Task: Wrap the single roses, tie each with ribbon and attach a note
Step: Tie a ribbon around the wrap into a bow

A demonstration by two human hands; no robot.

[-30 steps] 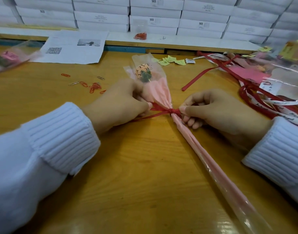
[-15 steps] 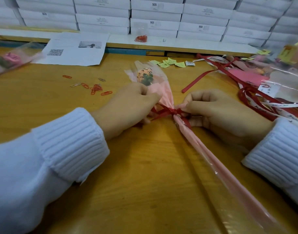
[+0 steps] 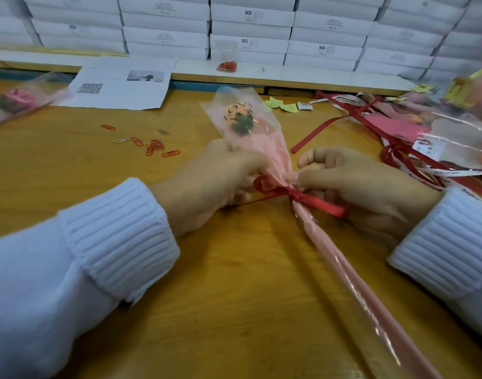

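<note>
Centrally, sleeve point(image 3: 278, 151) holding rose point(image 3: 239, 119), ribbon point(image 3: 294, 194) knotted, left hand point(image 3: 215, 187), right hand point(image 3: 365, 192) gripping sleeve.

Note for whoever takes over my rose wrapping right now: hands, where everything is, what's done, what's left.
Left hand grips the wrapped rose below the bloom; right hand pinches the wrap at the knot.
Done: red ribbon knotted round the neck, one loop formed.
To do: finish the bow, attach a note. Yellow notes lie beyond the rose, paper clips to its left.
</note>
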